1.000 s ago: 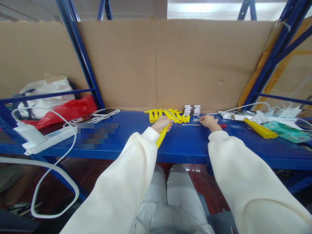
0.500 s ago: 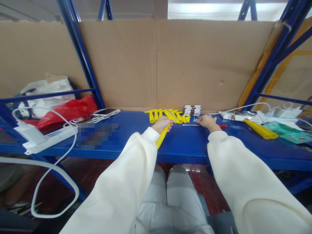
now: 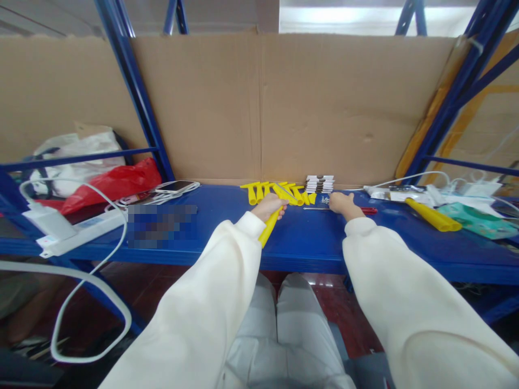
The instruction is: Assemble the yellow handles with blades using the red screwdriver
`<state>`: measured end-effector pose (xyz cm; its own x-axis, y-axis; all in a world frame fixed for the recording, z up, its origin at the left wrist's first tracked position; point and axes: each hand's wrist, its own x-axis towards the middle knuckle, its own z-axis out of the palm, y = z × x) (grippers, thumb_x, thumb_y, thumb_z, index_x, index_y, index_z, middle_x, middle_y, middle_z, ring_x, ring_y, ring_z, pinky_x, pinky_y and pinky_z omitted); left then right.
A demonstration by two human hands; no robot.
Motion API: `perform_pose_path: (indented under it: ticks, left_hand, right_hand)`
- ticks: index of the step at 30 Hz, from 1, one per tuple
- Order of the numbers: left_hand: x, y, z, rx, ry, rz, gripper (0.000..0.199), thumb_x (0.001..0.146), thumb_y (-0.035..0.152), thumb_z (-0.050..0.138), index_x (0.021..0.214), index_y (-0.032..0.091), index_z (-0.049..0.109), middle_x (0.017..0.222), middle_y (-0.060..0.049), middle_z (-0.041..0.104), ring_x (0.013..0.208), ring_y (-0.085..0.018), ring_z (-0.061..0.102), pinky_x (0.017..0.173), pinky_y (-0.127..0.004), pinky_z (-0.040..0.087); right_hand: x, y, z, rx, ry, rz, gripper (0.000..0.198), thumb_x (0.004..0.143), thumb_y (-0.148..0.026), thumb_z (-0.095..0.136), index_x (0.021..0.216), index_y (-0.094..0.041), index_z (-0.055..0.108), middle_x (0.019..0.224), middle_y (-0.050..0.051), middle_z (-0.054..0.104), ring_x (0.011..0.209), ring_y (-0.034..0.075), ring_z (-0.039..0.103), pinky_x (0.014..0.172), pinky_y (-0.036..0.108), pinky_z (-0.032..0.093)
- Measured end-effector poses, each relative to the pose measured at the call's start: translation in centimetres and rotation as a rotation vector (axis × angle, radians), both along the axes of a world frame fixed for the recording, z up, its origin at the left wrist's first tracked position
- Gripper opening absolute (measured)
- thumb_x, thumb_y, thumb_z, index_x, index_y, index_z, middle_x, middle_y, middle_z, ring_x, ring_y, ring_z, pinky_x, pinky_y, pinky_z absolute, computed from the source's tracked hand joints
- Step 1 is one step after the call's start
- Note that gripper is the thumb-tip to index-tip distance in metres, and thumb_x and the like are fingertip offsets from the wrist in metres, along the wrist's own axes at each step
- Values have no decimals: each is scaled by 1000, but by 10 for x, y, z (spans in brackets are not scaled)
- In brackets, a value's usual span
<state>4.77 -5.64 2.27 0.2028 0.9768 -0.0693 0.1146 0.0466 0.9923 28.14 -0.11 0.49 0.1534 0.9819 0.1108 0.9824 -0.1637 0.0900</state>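
My left hand [image 3: 270,207] is closed round a yellow tapered plastic piece [image 3: 269,232], whose lower end points down toward the bench's front edge. Several similar yellow hollow pieces [image 3: 252,194] lie in a row just behind it. My right hand [image 3: 341,204] rests low over the bench with its fingers drawn together. Small shiny parts [image 3: 325,200] lie beside its fingertips; whatever is between the fingers is hidden. Under that hand runs a screwdriver, with its metal shaft [image 3: 315,208] out to the left and its red handle [image 3: 370,210] to the right.
A stack of small white pieces [image 3: 320,182] stands by the cardboard wall [image 3: 259,108]. On the right lie another yellow piece [image 3: 433,215] and a green packet [image 3: 480,220]. A phone [image 3: 176,187], a power strip [image 3: 85,232] and a red bag [image 3: 115,183] occupy the left.
My right hand has shifted slightly left, and its fingers are drawn in more. My left hand keeps its hold on the yellow piece, almost still.
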Motion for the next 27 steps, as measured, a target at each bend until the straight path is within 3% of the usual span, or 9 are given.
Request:
perform_pose_path:
  ticks: [13,21,27]
  left_hand:
    - [-1,4,-3,-25,-67,-32,32,90,-1,54,64,17,48,45,6,46,33,-5,37,35,-17,25]
    - [-1,4,-3,-8,-71,-21,34,92,0,53,62,16,48,46,6,46,34,-4,38,35,-17,25]
    - [0,3,-2,-19,-64,-23,33,90,0,56,63,17,48,45,7,45,34,-4,37,35,-17,24]
  right_hand:
    - [4,2,2,-15,80,-18,42,93,-9,47,132,-11,63,134,23,65,130,30,59,109,49,38]
    - [8,11,-4,-7,56,-11,40,90,-15,54,128,-13,66,121,24,71,121,32,64,105,50,41]
    - [6,6,-1,-23,89,-23,41,90,-11,52,129,-13,66,129,24,68,124,32,63,106,50,41]
